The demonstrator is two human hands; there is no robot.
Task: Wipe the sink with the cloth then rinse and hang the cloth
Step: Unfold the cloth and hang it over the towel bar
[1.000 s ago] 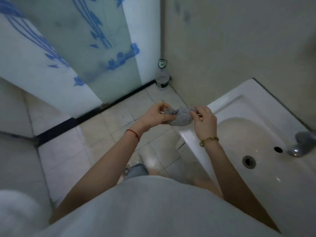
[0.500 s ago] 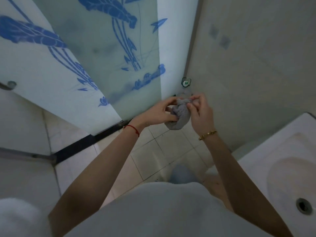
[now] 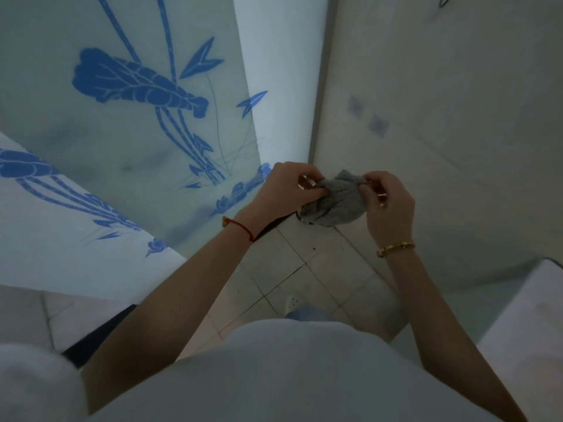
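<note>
White shirt cloth fills the bottom of the view, closest to the camera. Two bare arms reach up and out from it. Over on the right, only a corner of the sink shows, well apart from the hands. Past the floor tiles, the left hand and the right hand each pinch one side of the grey cloth. It sags in a bunch between them, up in the air. I think they pull it apart so it opens flat, ready for hanging. No hook shows. Behind stands a glass door with blue plants, beside a plain wall.
</note>
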